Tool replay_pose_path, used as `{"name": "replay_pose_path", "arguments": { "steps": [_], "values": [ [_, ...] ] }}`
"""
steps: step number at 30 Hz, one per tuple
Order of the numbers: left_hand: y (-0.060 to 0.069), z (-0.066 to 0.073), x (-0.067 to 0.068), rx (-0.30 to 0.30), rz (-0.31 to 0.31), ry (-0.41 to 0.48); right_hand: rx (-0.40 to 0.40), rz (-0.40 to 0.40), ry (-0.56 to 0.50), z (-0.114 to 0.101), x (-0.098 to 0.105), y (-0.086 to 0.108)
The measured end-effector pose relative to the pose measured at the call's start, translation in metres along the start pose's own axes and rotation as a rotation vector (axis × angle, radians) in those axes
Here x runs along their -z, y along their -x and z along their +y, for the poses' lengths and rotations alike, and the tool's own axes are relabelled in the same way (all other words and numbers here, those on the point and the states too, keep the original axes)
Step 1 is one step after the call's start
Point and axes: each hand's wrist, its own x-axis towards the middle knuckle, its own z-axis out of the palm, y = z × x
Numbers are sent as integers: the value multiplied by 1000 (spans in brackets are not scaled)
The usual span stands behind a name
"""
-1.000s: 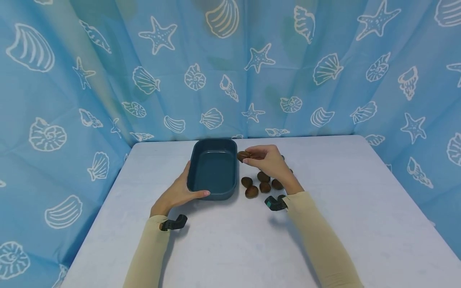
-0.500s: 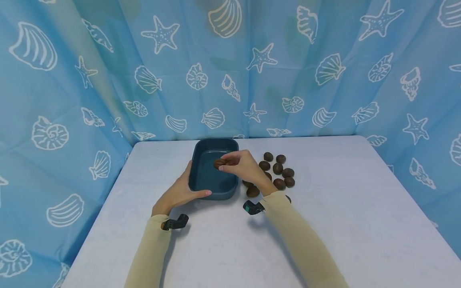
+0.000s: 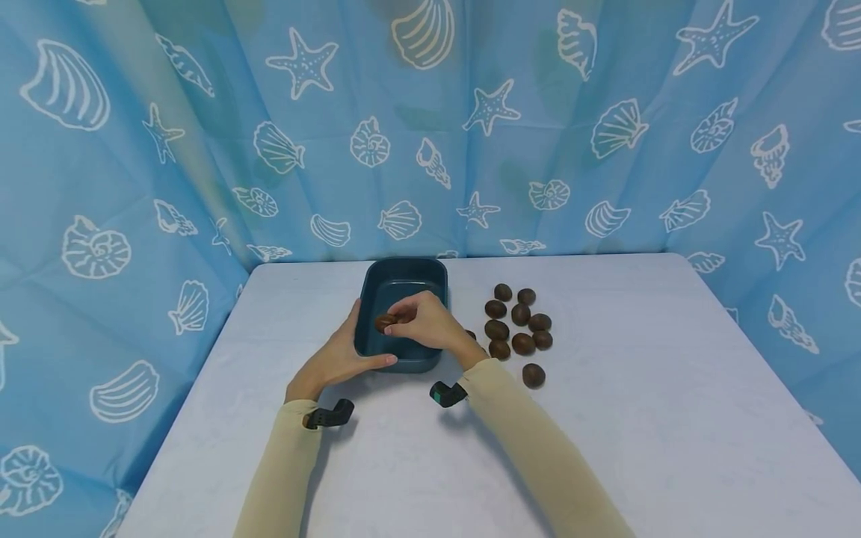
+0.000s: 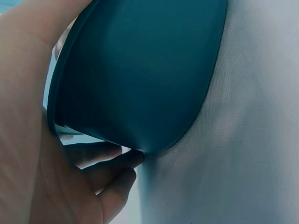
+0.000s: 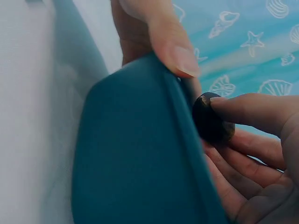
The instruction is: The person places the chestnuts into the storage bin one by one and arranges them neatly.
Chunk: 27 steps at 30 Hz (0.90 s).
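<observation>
In the head view, my left hand (image 3: 339,360) holds a dark teal rectangular dish (image 3: 413,367) at its near left corner. Its thumb lies over the near rim and its fingers run along the left side. The left wrist view shows those fingers (image 4: 117,186) against the dish's outer wall. My right hand (image 3: 430,325) is over the inside of the dish, pinching a brown chestnut (image 3: 385,322) between thumb and fingers. Up close in the right wrist view, the dark chestnut (image 5: 210,123) is just beyond the dish's rim. The right hand covers part of the dish floor.
Several loose chestnuts (image 3: 521,314) lie on the white table (image 3: 605,418) right of the dish; one is partly hidden behind the right hand. A blue curtain (image 3: 511,127) with white shell and starfish drawings hangs behind the table.
My right hand has carried the chestnut leftward from beside the dish's right rim to over its inside, nearer the left hand. The left hand keeps its hold on the dish.
</observation>
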Motion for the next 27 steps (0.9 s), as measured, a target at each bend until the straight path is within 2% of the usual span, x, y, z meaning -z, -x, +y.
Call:
{"name": "replay_pose_path", "arguments": {
  "steps": [6, 11, 17, 20, 24, 27],
  "values": [
    [1, -1, 1, 1, -17, 4, -57, -50, 41, 0, -10, -3],
    [1, -2, 1, 13, -20, 2, -67, -73, 104, 1, -18, -7],
    [0, -4, 2, -6, -18, 18, -68, -116, 208, 3, -24, -13],
    [0, -6, 2, 8, -21, 11, -72, -135, 234, 0, -26, -14],
    [1, -5, 2, 57, -24, -10, -77, -146, 278, -2, -28, -13],
    [1, -5, 2, 53, -21, -4, -88, -148, 296, -2, -29, -13]
  ]
}}
